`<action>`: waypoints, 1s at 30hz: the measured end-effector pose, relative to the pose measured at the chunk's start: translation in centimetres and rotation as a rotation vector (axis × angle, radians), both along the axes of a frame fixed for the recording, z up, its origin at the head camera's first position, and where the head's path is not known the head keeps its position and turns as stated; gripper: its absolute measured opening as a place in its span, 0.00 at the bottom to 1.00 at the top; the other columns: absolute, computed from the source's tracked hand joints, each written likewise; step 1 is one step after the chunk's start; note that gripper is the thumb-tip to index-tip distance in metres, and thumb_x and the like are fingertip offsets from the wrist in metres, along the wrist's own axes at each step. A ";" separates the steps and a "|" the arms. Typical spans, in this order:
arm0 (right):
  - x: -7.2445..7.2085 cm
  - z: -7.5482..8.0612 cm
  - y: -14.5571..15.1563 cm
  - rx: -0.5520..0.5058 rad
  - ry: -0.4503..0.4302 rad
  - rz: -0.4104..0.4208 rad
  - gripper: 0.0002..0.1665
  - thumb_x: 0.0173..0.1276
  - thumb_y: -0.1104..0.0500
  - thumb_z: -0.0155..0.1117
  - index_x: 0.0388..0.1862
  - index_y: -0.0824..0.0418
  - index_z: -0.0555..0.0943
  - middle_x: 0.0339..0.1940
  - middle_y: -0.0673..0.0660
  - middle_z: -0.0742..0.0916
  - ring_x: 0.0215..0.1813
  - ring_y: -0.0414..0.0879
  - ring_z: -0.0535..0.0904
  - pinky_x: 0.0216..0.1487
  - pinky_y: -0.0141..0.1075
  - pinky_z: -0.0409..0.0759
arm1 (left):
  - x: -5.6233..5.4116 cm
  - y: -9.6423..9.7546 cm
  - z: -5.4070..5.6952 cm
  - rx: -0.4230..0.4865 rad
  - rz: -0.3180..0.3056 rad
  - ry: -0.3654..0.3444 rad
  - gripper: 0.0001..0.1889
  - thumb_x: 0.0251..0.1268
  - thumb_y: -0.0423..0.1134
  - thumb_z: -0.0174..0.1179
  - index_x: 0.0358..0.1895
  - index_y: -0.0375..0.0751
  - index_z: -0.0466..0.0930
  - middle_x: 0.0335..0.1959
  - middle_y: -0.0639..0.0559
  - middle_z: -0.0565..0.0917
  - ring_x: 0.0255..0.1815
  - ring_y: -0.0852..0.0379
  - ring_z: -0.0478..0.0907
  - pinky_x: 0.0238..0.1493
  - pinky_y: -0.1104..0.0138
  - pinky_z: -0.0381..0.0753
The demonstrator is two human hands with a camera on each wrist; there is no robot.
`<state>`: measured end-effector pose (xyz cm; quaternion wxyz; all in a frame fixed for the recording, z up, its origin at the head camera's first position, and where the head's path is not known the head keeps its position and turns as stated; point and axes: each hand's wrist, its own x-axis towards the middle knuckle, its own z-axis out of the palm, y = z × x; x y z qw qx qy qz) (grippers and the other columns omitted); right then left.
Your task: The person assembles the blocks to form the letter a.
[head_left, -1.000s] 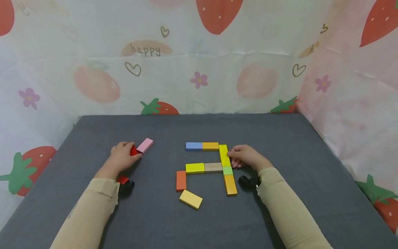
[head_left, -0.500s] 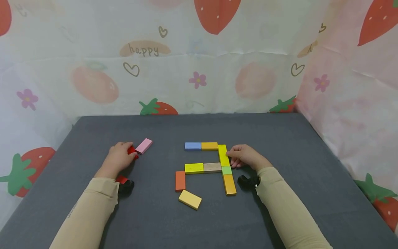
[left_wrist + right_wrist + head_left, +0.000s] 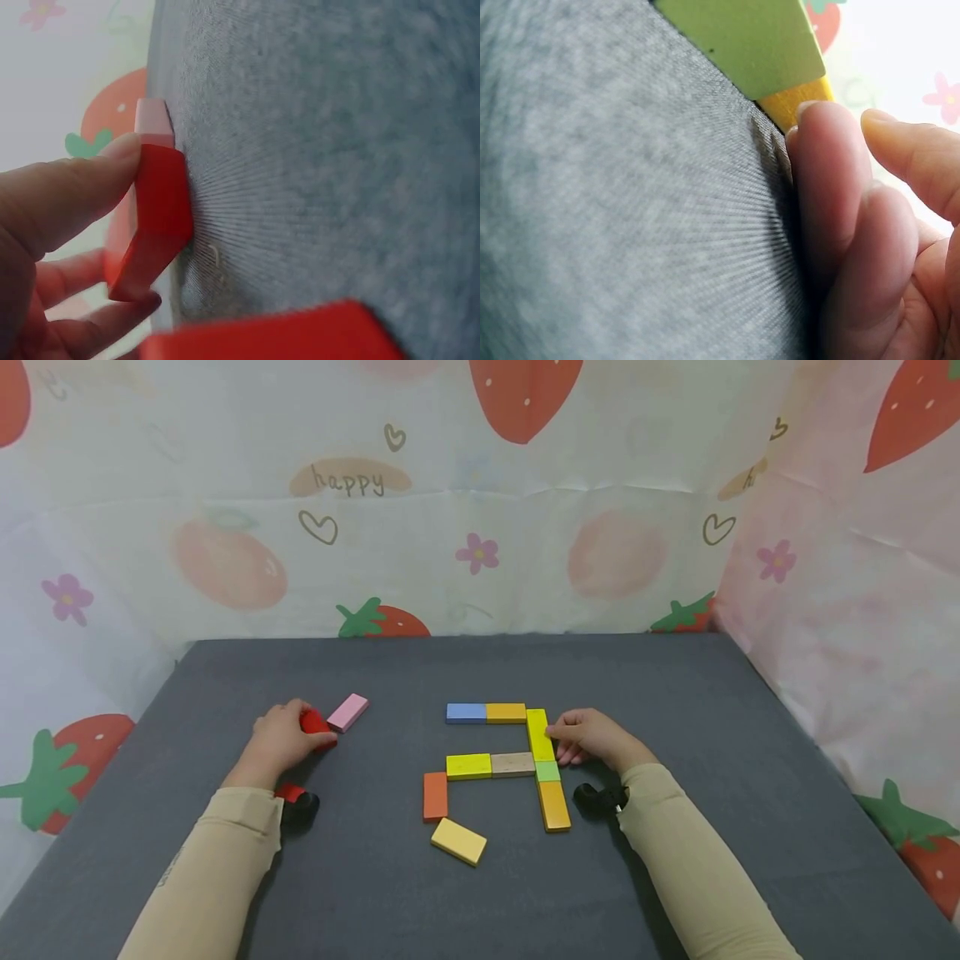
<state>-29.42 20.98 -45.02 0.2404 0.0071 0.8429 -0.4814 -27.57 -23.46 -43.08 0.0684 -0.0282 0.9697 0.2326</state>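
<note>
My left hand pinches a red block between thumb and fingers at the left of the table. In the left wrist view the red block is tipped up on a narrow side. A pink block lies right at its far end. Close by my left wrist is a second red block, partly hidden. My right hand rests beside a long yellow block, a fingertip at its right edge and the other fingers loosely curled. In the right wrist view a green block stands near the fingertips.
The yellow block belongs to a figure of blocks laid end to end, with a blue block and a wooden one. An orange block and a slanted pale yellow block lie nearer me on the grey tablecloth.
My left hand has shifted slightly left, and more of the red block shows between its fingers. The right hand and the laid blocks have stayed put.
</note>
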 end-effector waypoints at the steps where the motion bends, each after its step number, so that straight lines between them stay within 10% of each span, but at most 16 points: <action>1: 0.0 0.0 0.0 0.000 -0.001 0.000 0.15 0.63 0.48 0.60 0.32 0.60 0.79 0.22 0.57 0.82 0.24 0.46 0.79 0.27 0.33 0.75 | 0.1 0.1 0.1 0.017 0.007 0.004 0.34 0.53 0.51 0.63 0.57 0.32 0.63 0.46 0.33 0.69 0.45 0.37 0.64 0.33 0.57 0.73; 30: -0.2 -0.1 0.0 0.003 -0.010 -0.014 0.15 0.63 0.48 0.60 0.33 0.60 0.79 0.22 0.57 0.82 0.23 0.45 0.79 0.27 0.32 0.75 | 2.5 -0.1 1.1 0.000 0.029 -0.057 0.17 0.54 0.45 0.63 0.38 0.36 0.71 0.31 0.42 0.75 0.32 0.48 0.71 0.24 0.65 0.74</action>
